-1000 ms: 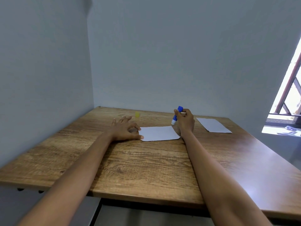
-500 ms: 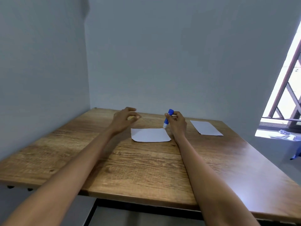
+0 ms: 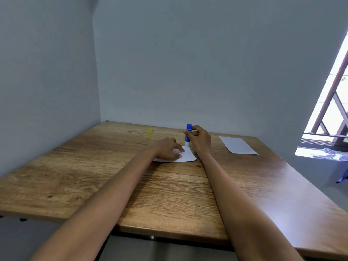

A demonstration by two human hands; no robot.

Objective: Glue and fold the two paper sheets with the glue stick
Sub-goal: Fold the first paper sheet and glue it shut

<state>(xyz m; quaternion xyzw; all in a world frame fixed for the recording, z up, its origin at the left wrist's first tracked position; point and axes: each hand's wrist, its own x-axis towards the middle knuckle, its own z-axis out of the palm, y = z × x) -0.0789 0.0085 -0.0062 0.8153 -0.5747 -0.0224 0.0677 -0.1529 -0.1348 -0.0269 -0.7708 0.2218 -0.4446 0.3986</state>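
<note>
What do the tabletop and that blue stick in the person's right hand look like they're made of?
The tabletop looks like wood or a wood-print laminate: brown grain lines, slight sheen near the window. The glue stick looks like smooth plastic, with a blue top end and a white band lower down; its exact finish is too small to tell.

The setting looked like a plain room in a home or small office, though which of the two could not be told. A wood-grain table (image 3: 79,178) was pushed into the corner where two bare grey-blue walls (image 3: 207,63) met. To the right of the table, a window (image 3: 331,102) with a brown metal grille let in bright daylight.
</note>
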